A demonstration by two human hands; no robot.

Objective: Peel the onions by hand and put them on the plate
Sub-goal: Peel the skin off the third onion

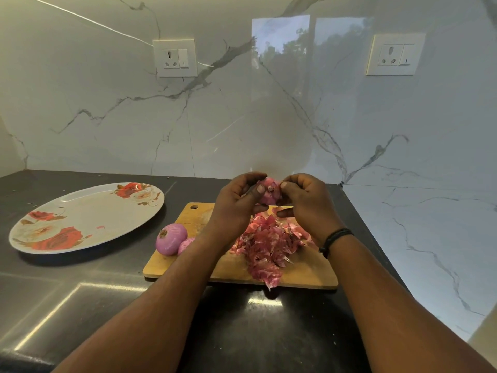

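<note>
A red onion (269, 194) is gripped above the cutting board (204, 267) by the left hand (236, 203), while skin is pinched by the right hand (304, 203). Peeling appears unfinished; the floral plate (53, 208), left of the board, comes next.

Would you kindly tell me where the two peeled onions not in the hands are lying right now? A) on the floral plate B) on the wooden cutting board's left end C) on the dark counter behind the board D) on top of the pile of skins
B: the peeled onions lie side by side on the cutting board, while the floral plate carries no onion.
</note>
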